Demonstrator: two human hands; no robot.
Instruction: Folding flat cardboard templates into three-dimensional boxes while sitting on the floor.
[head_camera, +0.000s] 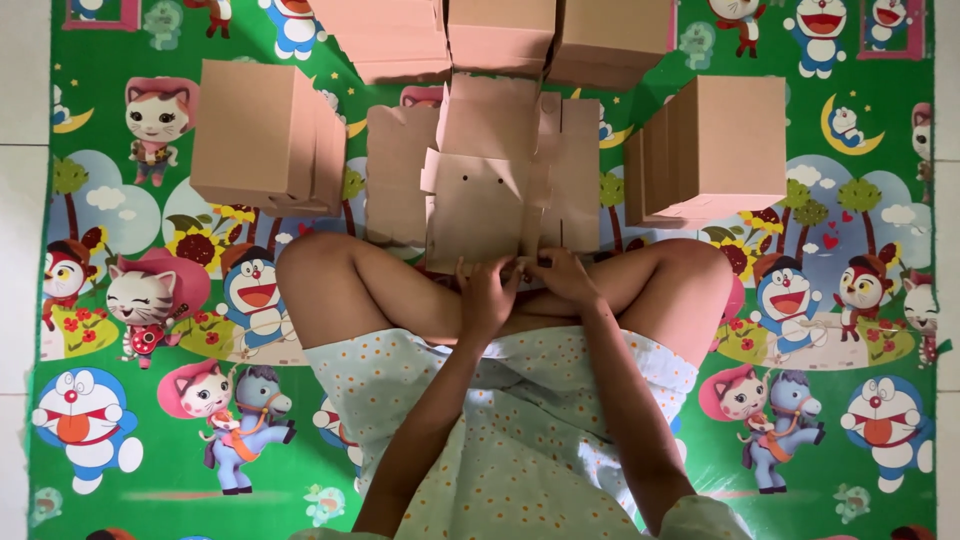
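So the flat die-cut cardboard blank (480, 190) is lying unfolded dead center, just past the person's crossed legs, with its near edge dipping down between the knees. You can see two tiny holes in its middle panel and side flaps sticking out at 9 and 3 o'clock from that panel.

Both hands meet at the blank's near edge, at about 6 o'clock from its center. The left hand (487, 295) has its fingers curled in and bunched together, gripping the bottom edge of the cardboard. The right hand (562, 277) sits just beside it, touching it or nearly so, fingers bent and pressed onto the same edge, looks like a pinch on the lower corner flap, though the exact fingertip contact is hard to make out.

Going outward: a stack of folded cardboard boxes (265, 140) sits at 9 o'clock from the blank, and another box stack (715, 150) at 3 o'clock, both near it but apart. At 12 o'clock there's a row of more boxes (500, 35) along the top, right up against the blank's far end.

Everything's on a bright green cartoon play mat (150, 400) with cats, ponies and round blue characters, laid over pale floor tiles (15, 200).
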